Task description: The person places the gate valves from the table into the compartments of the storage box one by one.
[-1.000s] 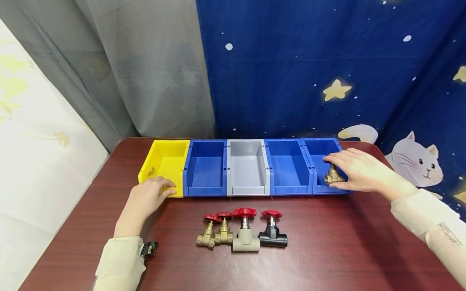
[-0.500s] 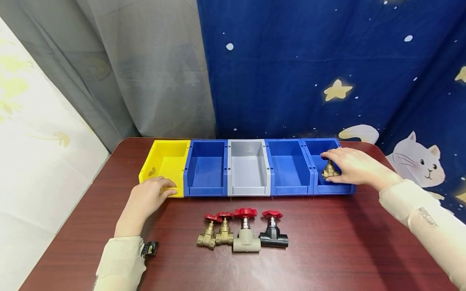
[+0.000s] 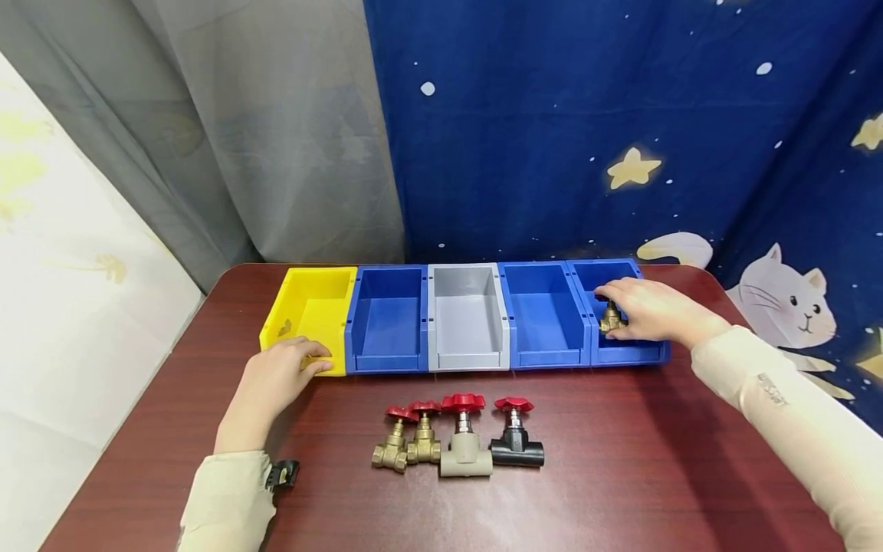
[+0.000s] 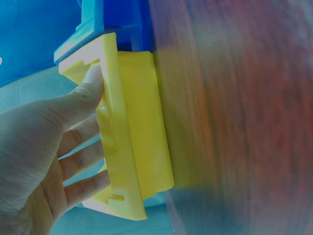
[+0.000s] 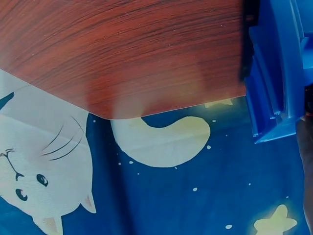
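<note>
Bright head view, pale glare on the tabletop (image 3: 566, 506), dimmer wrist views

Before me: reddish-brown table (image 3: 586, 491), five bins (image 3: 471, 360) side by side, four red-handled valves (image 3: 465, 452) nearer me.

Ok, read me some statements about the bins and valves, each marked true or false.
The right hand holds a brass valve at the rightmost blue bin. True.
The gray bin is leftmost. False: the yellow bin is leftmost; the gray bin is in the middle.
The left hand touches the yellow bin. True.
The black valve sits between two brass valves. False: the black valve is on the right, beside the beige valve.
Four valves on the table have red handwheels. True.
</note>
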Tool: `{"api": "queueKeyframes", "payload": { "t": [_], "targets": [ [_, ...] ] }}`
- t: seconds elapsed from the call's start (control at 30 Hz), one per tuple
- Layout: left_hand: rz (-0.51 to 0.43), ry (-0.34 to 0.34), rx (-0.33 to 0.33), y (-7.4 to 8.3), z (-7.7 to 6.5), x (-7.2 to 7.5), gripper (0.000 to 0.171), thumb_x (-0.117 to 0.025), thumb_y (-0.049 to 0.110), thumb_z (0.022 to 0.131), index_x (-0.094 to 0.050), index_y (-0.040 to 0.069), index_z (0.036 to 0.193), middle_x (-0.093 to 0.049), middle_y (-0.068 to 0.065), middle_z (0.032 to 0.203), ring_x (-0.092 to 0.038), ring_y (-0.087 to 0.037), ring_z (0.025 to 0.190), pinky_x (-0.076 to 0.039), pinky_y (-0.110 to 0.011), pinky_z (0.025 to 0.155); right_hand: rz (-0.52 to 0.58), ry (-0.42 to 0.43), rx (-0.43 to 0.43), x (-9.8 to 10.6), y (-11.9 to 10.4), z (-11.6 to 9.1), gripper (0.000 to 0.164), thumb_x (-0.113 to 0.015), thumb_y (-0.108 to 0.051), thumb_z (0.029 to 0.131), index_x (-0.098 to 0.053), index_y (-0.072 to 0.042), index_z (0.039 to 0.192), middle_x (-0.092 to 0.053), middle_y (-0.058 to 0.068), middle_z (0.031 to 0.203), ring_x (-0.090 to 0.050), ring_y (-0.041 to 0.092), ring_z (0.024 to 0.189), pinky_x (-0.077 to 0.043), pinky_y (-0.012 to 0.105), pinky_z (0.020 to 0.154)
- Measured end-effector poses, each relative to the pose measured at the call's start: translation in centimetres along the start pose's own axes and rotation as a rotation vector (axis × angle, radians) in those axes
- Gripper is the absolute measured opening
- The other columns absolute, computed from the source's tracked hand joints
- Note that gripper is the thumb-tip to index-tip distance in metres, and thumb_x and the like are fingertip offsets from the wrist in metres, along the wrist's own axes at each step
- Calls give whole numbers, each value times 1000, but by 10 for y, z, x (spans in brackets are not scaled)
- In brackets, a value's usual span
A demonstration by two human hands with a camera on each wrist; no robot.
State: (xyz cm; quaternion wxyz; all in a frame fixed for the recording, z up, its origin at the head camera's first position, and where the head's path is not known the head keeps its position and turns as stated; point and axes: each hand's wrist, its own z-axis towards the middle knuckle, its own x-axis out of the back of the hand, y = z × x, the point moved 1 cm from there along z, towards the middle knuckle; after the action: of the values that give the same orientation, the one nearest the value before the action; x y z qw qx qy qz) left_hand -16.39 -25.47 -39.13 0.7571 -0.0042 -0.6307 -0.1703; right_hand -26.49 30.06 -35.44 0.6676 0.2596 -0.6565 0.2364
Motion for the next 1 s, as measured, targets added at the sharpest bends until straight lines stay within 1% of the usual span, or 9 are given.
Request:
{"api": "queueKeyframes", "payload": {
  "t": [0.13, 0.37, 0.63, 0.83, 1.0],
  "targets": [
    [0, -1, 2, 0, 0, -1, 20, -77, 27, 86, -76, 10, 97, -71, -4, 91, -65, -26, 86, -54, -50, 77, 6, -25, -10, -3, 1, 3, 69, -85, -28, 75, -56, 7, 128, -62, 23, 120, -58, 40, 114, -45, 57, 98],
    [-7, -3, 11, 0, 1, -1, 21, -77, 27, 87, -75, 10, 98, -71, -4, 92, -65, -26, 87, -54, -51, 78, -37, -15, 20, -8, 6, 9, 68, -86, -26, 73, -58, 9, 124, -64, 23, 116, -60, 41, 108, -46, 56, 97],
    [-8, -8, 17, -1, 0, -1, 21, -77, 26, 86, -75, 10, 98, -71, -4, 91, -64, -26, 86, -54, -50, 78, -33, -23, 18, -12, 4, 14, 66, -86, -24, 71, -59, 8, 123, -65, 22, 114, -61, 39, 106, -47, 55, 96],
    [-5, -9, 10, -1, 0, 0, 21, -77, 27, 86, -76, 9, 98, -71, -5, 92, -65, -27, 87, -54, -51, 78, -46, -25, 29, -18, 5, 14, 68, -86, -26, 70, -60, 8, 122, -65, 22, 112, -62, 39, 104, -48, 54, 94],
    [-2, -4, 2, -1, 0, 0, 21, -77, 27, 86, -75, 10, 97, -71, -4, 91, -65, -27, 86, -54, -50, 77, -46, -34, 19, -20, 7, 14, 69, -87, -27, 70, -60, 7, 124, -65, 22, 114, -62, 40, 105, -48, 55, 93]
  ]
}}
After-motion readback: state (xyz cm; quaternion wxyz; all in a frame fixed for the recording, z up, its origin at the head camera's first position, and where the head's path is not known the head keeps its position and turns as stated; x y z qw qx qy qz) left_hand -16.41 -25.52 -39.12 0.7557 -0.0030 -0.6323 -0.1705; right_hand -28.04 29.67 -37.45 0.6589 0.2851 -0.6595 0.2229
